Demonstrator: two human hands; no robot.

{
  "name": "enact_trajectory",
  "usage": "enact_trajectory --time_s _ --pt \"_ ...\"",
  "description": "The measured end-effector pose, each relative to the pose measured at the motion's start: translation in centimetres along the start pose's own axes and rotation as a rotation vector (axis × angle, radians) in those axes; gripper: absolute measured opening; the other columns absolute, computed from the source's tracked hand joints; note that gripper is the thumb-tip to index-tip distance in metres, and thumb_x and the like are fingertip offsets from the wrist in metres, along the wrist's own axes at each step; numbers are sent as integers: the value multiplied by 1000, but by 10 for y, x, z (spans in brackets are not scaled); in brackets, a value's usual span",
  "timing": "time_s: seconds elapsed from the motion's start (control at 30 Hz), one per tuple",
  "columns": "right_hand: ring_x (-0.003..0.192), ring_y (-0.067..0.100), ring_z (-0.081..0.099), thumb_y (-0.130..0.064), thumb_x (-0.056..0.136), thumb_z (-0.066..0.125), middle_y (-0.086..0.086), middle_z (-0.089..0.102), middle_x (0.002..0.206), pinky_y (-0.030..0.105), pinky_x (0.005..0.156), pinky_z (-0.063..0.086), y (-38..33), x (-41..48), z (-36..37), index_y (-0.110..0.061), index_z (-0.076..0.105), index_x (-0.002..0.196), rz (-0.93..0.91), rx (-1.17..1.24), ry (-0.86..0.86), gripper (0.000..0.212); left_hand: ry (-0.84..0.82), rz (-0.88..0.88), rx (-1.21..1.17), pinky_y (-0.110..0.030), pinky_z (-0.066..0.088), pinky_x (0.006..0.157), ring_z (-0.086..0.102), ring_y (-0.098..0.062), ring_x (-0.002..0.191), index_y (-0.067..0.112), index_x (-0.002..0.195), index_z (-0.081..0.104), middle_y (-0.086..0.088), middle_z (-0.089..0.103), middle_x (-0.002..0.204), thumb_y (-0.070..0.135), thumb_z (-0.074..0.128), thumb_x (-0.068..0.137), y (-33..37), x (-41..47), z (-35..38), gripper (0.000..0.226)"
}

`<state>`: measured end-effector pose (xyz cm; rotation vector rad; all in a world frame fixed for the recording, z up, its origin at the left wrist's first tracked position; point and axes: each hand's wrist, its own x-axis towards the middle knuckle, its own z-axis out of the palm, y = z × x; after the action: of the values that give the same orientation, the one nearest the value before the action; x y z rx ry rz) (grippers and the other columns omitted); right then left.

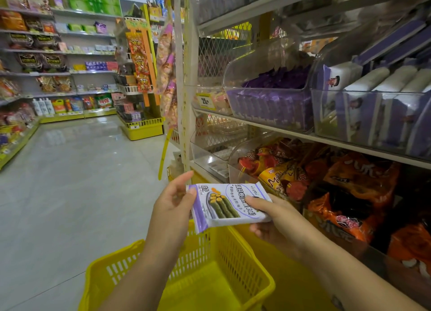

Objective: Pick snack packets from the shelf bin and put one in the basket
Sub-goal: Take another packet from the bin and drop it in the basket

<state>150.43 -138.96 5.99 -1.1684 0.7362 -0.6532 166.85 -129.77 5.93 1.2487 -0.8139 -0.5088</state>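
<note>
Packet: snack packet (227, 204), white with purple ends, held flat and face-up above the basket, at 12 o'clock from the basket's open top.
Handling: judged light, thin and pliable; glossy film likely slippery; contents look like brittle rolls, so a gentle pinch at the crimped end seals rather than a squeeze across the middle.
Left hand (173, 202): closed on the packet's purple end at 9 o'clock, thumb lying over the edge, fingers behind it.
Right hand (271, 220): gripping the opposite end at 3 o'clock, thumb on the printed face, fingers underneath.
Basket: yellow basket (247, 259), directly below the packet at 6 o'clock; the visible part of the interior shows no goods, though the forearms hide some of the floor.
Progress: packet in hand and not yet released; drop into the basket appears the remaining step.
Source bin: clear shelf bin (268, 105) of purple packets, at 1 o'clock from the packet; possibly the same product, print too blurred to confirm.
Lower bin: orange snack bags (345, 194) at 3 o'clock, near the right hand.
Risk: a one-handed hold could let the film slide free.
</note>
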Motion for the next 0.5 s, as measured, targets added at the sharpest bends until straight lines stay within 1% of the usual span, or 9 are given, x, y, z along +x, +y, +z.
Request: enact_trajectory --time_s 0.07,0.13,0.17,0.2,0.23,0.3,0.37,0.43,0.5 --pt "45 13 56 -21 86 67 3 68 66 20 43 45 0 0 0 -16 65 106 -21 -41 1 20 -158 210 455 -11 37 94 44 -1 125 49 108 59 16 43 131 44 58 92 1 -4 -4 17" --pt "45 13 56 -19 89 63 4 68 68 20 43 45 2 -1 1 -15 65 107 -18 -52 -12 19 -402 211 739 -11 27 98 26 7 127 54 123 51 30 28 135 74 61 73 -7 -8 -9 55" --pt "44 13 56 -20 90 61 4 68 68 20 42 45 1 -1 3 -14 65 107 1 -36 -11 19 -474 177 808 -14 29 99 25 8 126 58 128 43 34 28 132 82 59 63 -11 -9 -12 71" --pt "45 13 58 -23 90 58 5 69 70 21 43 46 0 -2 4 -13 65 106 27 -6 -17 20 -522 137 829 -17 33 100 30 7 124 63 128 39 34 33 129 83 59 58 -11 -10 -13 75" --pt "49 15 61 -29 91 57 7 71 75 22 45 49 -1 -3 5 -13 65 106 51 30 -39 24 -550 98 762 -19 39 99 38 7 121 65 123 40 33 40 127 79 62 60 -10 -9 -14 69" --pt "61 18 66 -45 86 55 10 70 87 26 56 55 -3 -4 6 -17 66 110 53 90 -117 38 -538 -52 463 -14 48 85 58 6 108 57 115 50 24 58 122 62 70 67 -10 -6 -13 53" --pt "70 18 66 -53 74 58 8 68 88 31 66 53 -4 -5 8 -23 65 113 -12 87 -152 50 -518 -266 261 -17 51 82 67 1 98 45 119 55 12 68 117 60 67 70 -11 -5 -11 52" --pt "76 13 64 -48 71 62 1 68 90 31 71 53 -2 -6 10 -25 64 113 -111 -27 -120 48 -512 -495 63 -33 55 87 71 -15 92 36 122 59 2 73 109 64 69 73 -12 -6 -8 58" --pt "79 7 63 -36 82 65 -4 66 100 26 72 54 0 -6 14 -26 61 121 -190 -232 -52 40 -523 -622 -162 -38 56 76 71 -25 83 28 118 62 -6 75 99 60 65 74 -10 -8 -4 55"
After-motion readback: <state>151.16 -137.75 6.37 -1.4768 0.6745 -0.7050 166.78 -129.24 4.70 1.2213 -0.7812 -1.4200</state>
